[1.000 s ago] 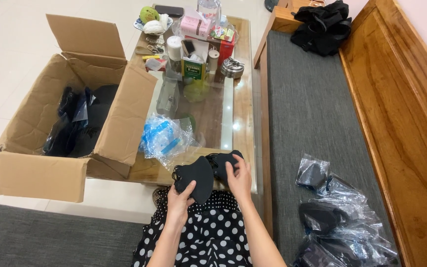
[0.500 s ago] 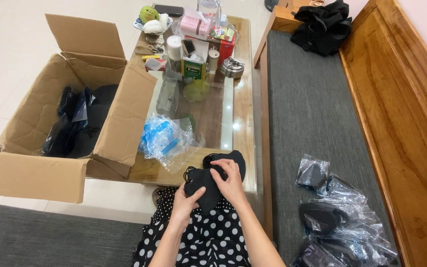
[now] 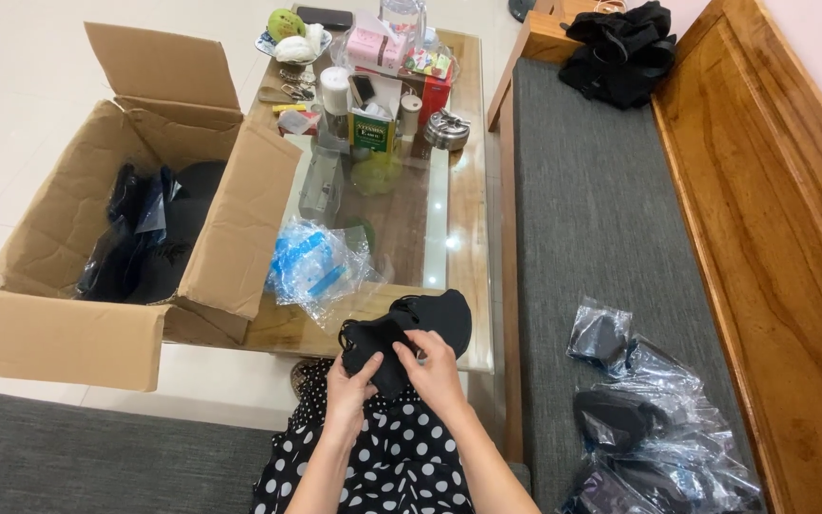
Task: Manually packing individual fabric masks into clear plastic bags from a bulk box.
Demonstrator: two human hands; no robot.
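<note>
Black mask (image 3: 409, 335): folded fabric, held over lap at desk (image 3: 463, 238) near edge.
L hand (image 3: 352, 383): grip clamped on mask's left part.
R hand (image 3: 438, 369): grip clamped on mask's lower edge.
Nearby: crumpled clear bag (image 3: 321, 266) on desk; open cardboard box (image 3: 126, 238) to left w/ dark items.

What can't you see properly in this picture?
- Black fabric piece: the left hand and right hand cover its lower part in the head view, so its full shape is unclear.
- Cardboard box: the dark bagged things inside are half hidden by its walls and shadow.
- Clear bags on the bench: cut off by the bottom edge.
- Small items on the glass table: too small to identify.
</note>
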